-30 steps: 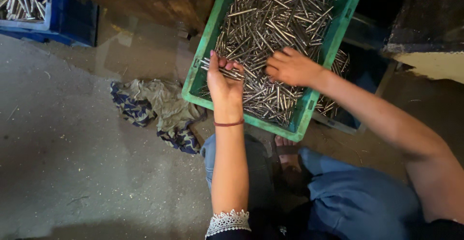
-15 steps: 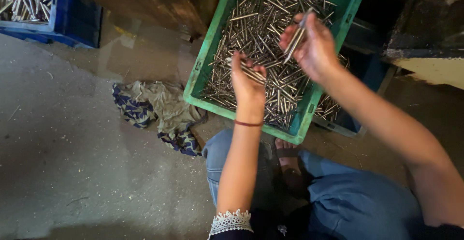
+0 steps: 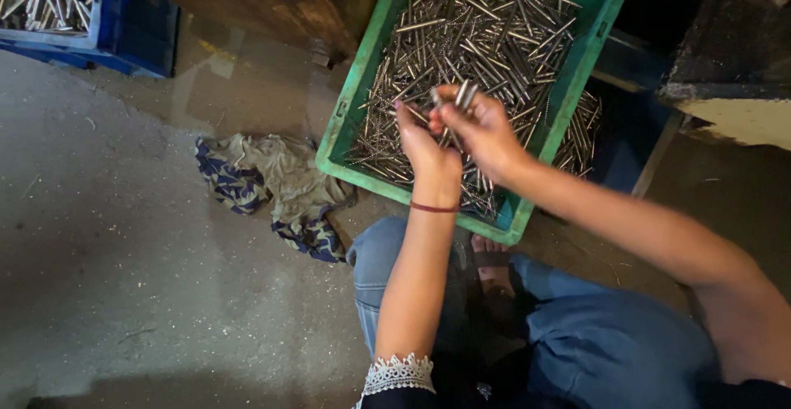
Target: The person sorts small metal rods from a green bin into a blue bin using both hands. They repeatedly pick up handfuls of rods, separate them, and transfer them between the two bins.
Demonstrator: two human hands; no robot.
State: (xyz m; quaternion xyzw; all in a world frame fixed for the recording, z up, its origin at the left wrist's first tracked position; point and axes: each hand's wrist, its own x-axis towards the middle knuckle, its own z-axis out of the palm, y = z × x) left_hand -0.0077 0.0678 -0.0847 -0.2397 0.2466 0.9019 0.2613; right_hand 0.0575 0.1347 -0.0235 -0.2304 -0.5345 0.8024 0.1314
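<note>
Dim, warm light — glare on the wet floor (image 3: 247, 88), hands slightly motion-blurred.

Left hand (image 3: 428, 149) and right hand (image 3: 482, 133) raised together, fingers curled in grip.

green crate (image 3: 359, 96) top edge cut off by frame, blue crate (image 3: 136, 26) cropped at top left, metal pins (image 3: 455, 96) in the hands motion-blurred and count unclear, left hand (image 3: 428, 149) palm hidden, second blue tray (image 3: 626, 133) mostly hidden under green crate, foot (image 3: 493, 262) partly covered
</note>
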